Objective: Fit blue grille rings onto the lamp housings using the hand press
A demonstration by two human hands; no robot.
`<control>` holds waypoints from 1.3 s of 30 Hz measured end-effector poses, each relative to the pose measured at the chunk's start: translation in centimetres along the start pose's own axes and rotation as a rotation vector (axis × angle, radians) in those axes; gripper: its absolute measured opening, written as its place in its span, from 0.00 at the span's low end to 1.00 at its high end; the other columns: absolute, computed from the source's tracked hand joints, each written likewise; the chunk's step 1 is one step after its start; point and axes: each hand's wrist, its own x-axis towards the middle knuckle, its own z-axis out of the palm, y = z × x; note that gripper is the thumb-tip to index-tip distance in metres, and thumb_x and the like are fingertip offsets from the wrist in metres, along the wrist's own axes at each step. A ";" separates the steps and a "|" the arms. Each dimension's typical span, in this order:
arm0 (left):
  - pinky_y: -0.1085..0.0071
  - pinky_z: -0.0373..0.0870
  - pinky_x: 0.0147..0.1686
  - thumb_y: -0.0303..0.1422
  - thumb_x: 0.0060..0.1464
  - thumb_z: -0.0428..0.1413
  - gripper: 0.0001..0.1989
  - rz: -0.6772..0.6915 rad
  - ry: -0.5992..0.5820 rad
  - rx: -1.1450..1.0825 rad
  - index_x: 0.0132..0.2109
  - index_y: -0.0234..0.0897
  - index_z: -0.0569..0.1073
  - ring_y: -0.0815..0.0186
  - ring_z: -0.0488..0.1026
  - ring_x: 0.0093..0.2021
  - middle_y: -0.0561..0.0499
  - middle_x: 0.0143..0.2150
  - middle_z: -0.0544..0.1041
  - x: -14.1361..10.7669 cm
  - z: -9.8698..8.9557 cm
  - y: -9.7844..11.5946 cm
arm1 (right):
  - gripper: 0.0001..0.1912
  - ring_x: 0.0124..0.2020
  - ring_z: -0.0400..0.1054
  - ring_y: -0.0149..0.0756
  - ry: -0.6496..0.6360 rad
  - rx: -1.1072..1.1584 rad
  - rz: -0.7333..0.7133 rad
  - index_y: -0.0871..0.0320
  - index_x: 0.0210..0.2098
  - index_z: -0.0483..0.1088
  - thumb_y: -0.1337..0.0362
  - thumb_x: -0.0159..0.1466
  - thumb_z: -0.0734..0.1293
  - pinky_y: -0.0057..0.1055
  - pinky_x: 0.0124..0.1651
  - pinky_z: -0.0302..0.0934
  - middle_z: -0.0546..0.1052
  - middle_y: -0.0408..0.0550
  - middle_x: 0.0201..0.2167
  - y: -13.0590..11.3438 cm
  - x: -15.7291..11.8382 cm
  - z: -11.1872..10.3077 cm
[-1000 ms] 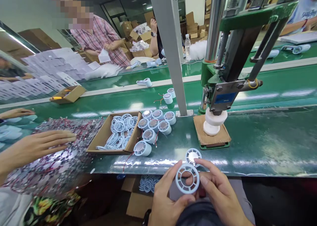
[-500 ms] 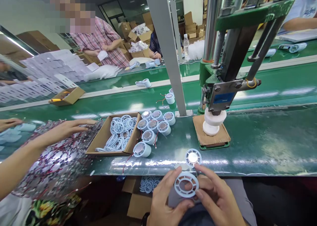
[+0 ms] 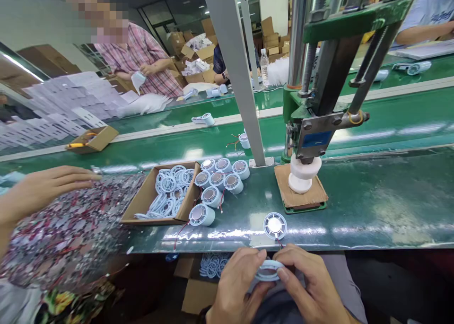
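Observation:
Over my lap, just off the bench's front edge, my left hand (image 3: 236, 284) and my right hand (image 3: 307, 281) grip a light-blue plastic ring (image 3: 266, 277) from both sides, fingertips and thumbs on its rim. The ring is tilted so that it shows nearly edge-on. Just beyond my fingers, on the bench, sits a light-blue spoked ring with a silver disc (image 3: 275, 225) in its centre and a wire trailing towards my right hand. Several light-blue round housings (image 3: 212, 197) with discs in their tops and thin red wires stand to the left.
A cardboard box (image 3: 186, 214) of blue rings stands left, beside a heap of wired parts (image 3: 71, 229) under a co-worker's hand (image 3: 53, 189). A green press (image 3: 315, 130) with a white plastic head stands right. A grey post (image 3: 236, 73) rises behind the housings. Other people work across the belt.
The ring in my hands has tipped from facing me to nearly edge-on, and my fingers have shifted around it. The co-worker's hand at left has drawn back leftward over the heap.

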 end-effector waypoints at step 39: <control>0.72 0.79 0.51 0.49 0.63 0.58 0.24 0.001 -0.111 -0.027 0.59 0.40 0.73 0.62 0.84 0.44 0.47 0.42 0.86 -1.5 -1.8 -1.9 | 0.22 0.26 0.64 0.22 -0.353 0.781 0.511 0.63 0.37 0.78 0.47 0.62 0.73 0.19 0.28 0.60 0.67 0.43 0.34 0.9 0.3 0.0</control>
